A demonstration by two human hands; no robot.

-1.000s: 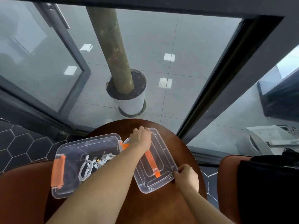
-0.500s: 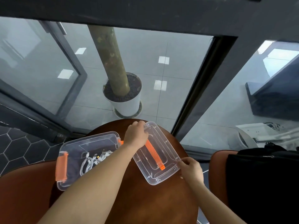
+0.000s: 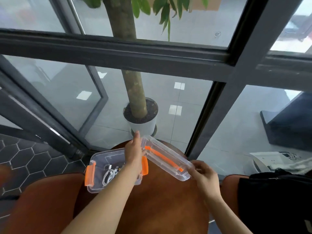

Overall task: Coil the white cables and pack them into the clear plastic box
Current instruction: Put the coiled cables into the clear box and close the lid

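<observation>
White cables [image 3: 109,173] lie coiled in one bundle inside the single clear plastic box [image 3: 101,161], which sits open on the round brown table [image 3: 160,200] at about nine o'clock from its centre. Packing looks done; closing is the step in hand. One clear lid [image 3: 167,160] with an orange handle is held tilted off the table at two o'clock from the box: the left hand [image 3: 134,153] presses its far end, fingers extended, and the right hand [image 3: 202,173] pinches its near corner. Next, the lid needs swinging over the box, squaring to the rim, and both orange latches [image 3: 90,175] snapping down.
</observation>
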